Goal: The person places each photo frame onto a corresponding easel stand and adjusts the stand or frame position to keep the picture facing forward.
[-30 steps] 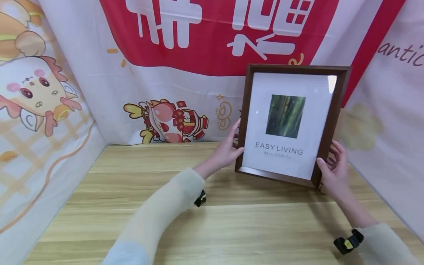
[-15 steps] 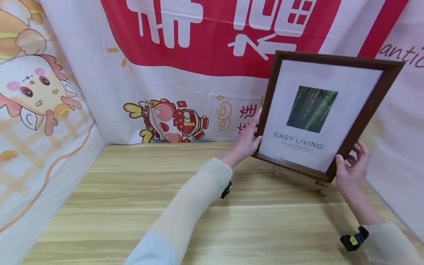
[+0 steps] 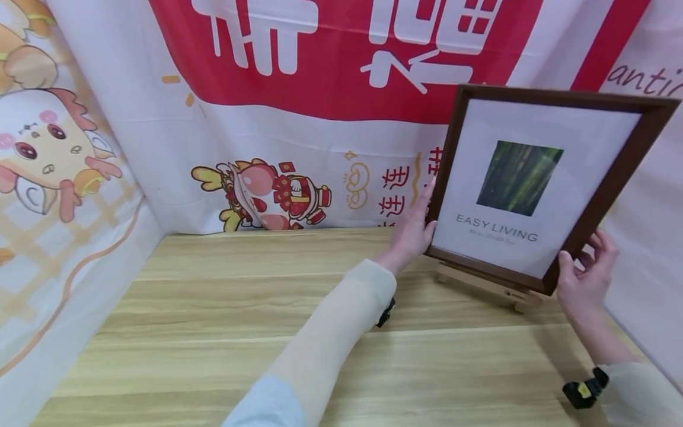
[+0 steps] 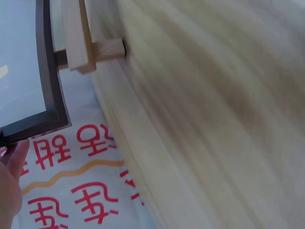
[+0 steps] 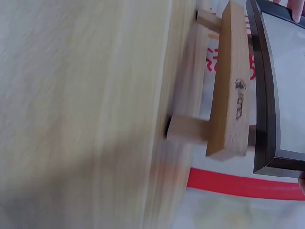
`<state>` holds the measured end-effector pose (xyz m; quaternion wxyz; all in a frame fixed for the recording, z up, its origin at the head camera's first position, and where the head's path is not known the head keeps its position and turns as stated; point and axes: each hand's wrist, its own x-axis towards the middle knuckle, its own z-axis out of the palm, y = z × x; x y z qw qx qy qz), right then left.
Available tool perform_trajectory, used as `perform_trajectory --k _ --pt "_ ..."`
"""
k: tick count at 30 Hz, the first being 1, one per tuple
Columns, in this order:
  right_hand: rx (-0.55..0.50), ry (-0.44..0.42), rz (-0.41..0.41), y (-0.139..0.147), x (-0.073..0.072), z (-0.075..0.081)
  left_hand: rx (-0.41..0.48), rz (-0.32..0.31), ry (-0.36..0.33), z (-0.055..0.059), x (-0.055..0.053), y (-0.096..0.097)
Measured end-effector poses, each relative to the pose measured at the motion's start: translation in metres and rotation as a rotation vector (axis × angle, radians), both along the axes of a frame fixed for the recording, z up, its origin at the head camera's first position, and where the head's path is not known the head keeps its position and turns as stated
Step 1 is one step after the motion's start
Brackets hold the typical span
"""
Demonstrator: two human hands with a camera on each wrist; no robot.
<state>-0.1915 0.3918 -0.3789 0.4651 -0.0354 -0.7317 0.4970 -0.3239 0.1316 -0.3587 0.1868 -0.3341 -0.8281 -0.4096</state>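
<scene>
left hand and right hand are clamping fingers on the picture frame; its brown border is surrounding a white sheet bearing green artwork.

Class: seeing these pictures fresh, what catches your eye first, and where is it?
A dark picture frame comes first, tilted at the head view's right, held between the left hand and right hand, above a wooden stand. Next, behind it, hangs a red and white cloth with big characters.
</scene>
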Motion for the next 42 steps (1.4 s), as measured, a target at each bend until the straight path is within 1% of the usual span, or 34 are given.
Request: perform_trajectory --k 3,7,11,15,18,24,29,32,38,42 --pt "0.026 -0.011 -0.007 0.004 0.004 -0.001 0.002 0.006 0.009 -0.005 0.001 0.005" --pt "0.053 -0.01 -0.011 0.007 0.006 -0.005 -0.001 0.01 -0.011 -0.009 0.001 0.009" --pt "0.054 -0.018 -0.023 0.011 0.005 -0.008 -0.022 0.023 -0.022 -0.01 0.002 0.013" --pt "0.05 -0.041 -0.042 0.015 0.004 -0.008 -0.027 0.021 -0.024 -0.008 0.002 0.016" --pt "0.063 -0.064 -0.051 0.02 0.002 -0.008 -0.029 0.019 -0.054 -0.006 0.0 0.019" --pt "0.089 -0.113 -0.032 0.028 -0.002 -0.009 -0.046 0.022 -0.148 -0.003 -0.003 0.024" --pt "0.07 -0.166 -0.017 0.031 -0.004 -0.009 -0.075 0.046 -0.187 -0.002 -0.004 0.027" --pt "0.055 -0.178 -0.011 0.033 -0.005 -0.008 -0.088 0.06 -0.184 -0.002 -0.005 0.028" --pt "0.003 -0.177 0.007 0.034 -0.007 -0.008 -0.087 0.07 -0.186 -0.002 -0.006 0.03" --pt "-0.009 -0.219 0.009 0.036 -0.005 -0.008 -0.087 0.064 -0.2 -0.003 -0.005 0.03"
